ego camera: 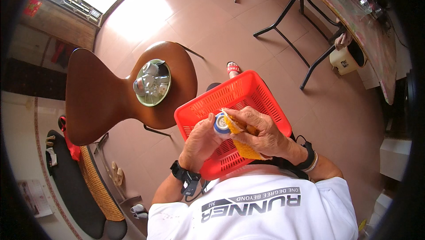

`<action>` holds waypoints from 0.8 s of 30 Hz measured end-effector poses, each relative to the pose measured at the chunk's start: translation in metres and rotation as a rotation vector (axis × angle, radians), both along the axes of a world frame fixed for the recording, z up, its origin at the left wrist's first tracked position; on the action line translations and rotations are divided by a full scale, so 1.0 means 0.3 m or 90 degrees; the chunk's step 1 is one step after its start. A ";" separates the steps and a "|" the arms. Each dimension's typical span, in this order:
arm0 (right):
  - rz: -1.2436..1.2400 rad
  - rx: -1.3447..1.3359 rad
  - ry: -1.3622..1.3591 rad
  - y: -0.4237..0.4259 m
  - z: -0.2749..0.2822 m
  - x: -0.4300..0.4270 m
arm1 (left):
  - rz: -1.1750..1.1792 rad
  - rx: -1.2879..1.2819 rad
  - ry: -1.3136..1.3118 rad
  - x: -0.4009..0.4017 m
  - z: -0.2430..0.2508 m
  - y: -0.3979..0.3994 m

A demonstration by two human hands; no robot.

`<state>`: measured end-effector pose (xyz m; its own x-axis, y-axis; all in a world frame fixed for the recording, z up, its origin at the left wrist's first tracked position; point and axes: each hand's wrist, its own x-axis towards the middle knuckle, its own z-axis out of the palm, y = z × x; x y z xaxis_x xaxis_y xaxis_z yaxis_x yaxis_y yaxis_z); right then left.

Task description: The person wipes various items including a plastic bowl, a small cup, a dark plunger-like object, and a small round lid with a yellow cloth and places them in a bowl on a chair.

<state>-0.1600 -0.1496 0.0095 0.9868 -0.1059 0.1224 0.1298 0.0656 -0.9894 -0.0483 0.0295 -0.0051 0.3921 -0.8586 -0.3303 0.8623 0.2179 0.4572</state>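
My left hand (pixel 202 140) is closed around a small round container (pixel 221 123) with a blue rim and a pale top that has small holes. In my right hand (pixel 262 133) is an orange cloth (pixel 247 148), pressed against the right side of that top; its lower part hangs down. Both hands are above a red plastic basket (pixel 232 90) with slotted walls, which rests over my lap. The container's lower part is mostly hidden by my left hand.
A brown chair (pixel 99 97) on the left bears a green-rimmed plate (pixel 142 100) with several glass or clear items. A table (pixel 372 50) with dark metal legs is at upper right, a cream bin (pixel 345 60) beneath it. A dark cushioned bench (pixel 73 180) lines the lower left.
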 end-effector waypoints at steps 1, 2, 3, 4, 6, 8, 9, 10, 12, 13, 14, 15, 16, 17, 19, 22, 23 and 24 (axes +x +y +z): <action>-0.006 0.004 -0.007 0.003 -0.004 0.004 | -0.006 -0.016 0.012 0.000 -0.003 0.004; -0.012 0.009 -0.014 0.005 -0.005 0.007 | -0.006 -0.016 0.012 -0.002 -0.004 0.005; -0.011 0.009 -0.014 0.003 -0.006 0.007 | -0.004 -0.028 0.008 -0.007 -0.006 0.005; -0.021 0.027 0.027 -0.003 -0.007 0.007 | -0.003 -0.040 0.004 -0.009 -0.007 0.005; -0.043 0.001 0.097 -0.017 -0.004 0.022 | -0.006 -0.002 -0.025 -0.010 -0.002 0.002; -0.074 0.011 0.135 -0.026 -0.026 0.031 | -0.009 0.035 -0.054 -0.010 0.008 -0.010; -0.106 0.021 0.173 -0.032 -0.035 0.035 | 0.004 0.059 -0.041 -0.010 0.012 -0.019; -0.107 -0.088 0.143 -0.045 -0.014 0.033 | 0.017 0.082 -0.027 -0.010 0.014 -0.023; -0.122 -0.250 -0.030 -0.026 -0.009 0.057 | 0.019 0.078 -0.023 -0.008 -0.002 -0.018; -0.137 -0.408 -0.207 -0.017 -0.009 0.065 | 0.018 0.075 -0.020 -0.006 -0.014 -0.013; -0.064 -0.411 -0.148 -0.015 -0.016 0.059 | 0.020 0.076 -0.020 -0.002 -0.034 0.000; -0.063 -0.413 -0.149 -0.020 -0.024 0.060 | -0.003 0.048 -0.034 0.004 -0.050 0.012; -0.037 -0.258 -0.074 -0.026 -0.031 0.060 | -0.026 0.020 -0.049 0.007 -0.059 0.019; -0.011 -0.104 0.000 -0.030 -0.034 0.061 | -0.025 0.018 -0.050 0.004 -0.060 0.018; -0.021 -0.020 0.150 -0.028 -0.015 0.055 | -0.019 0.065 0.000 -0.003 -0.021 0.000; 0.012 -0.101 0.031 -0.039 -0.018 0.051 | -0.006 0.075 0.019 -0.007 -0.027 0.004; 0.014 -0.102 0.032 -0.032 -0.014 0.054 | -0.003 0.074 0.020 -0.008 -0.045 0.009; -0.024 -0.260 -0.105 -0.016 -0.003 0.059 | 0.004 0.038 -0.001 -0.008 -0.066 0.013</action>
